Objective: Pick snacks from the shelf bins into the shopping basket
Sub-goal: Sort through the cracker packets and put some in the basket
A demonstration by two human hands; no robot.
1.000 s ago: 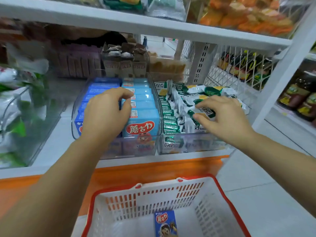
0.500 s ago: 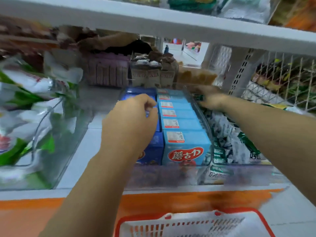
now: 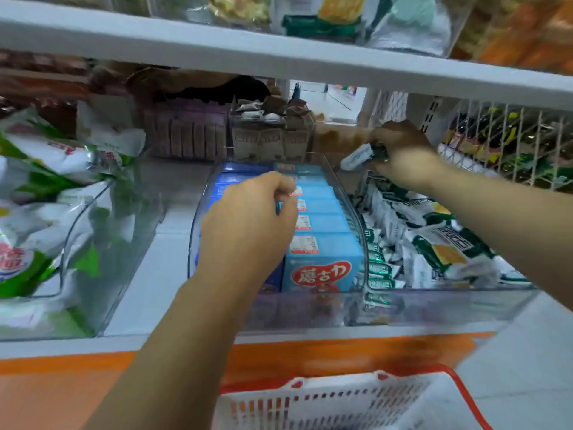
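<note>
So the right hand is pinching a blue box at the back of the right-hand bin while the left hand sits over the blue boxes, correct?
Not quite: in the head view the right hand grips a green-and-white packet, not a blue box. The left hand is over the blue boxes.

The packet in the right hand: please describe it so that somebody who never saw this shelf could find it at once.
Find the clear bin of green-and-white packets, right of the bin of blue boxes on the shelf. At its far end the right hand pinches one packet. It alone is lifted off the heap, its silvery end pointing left.
</note>
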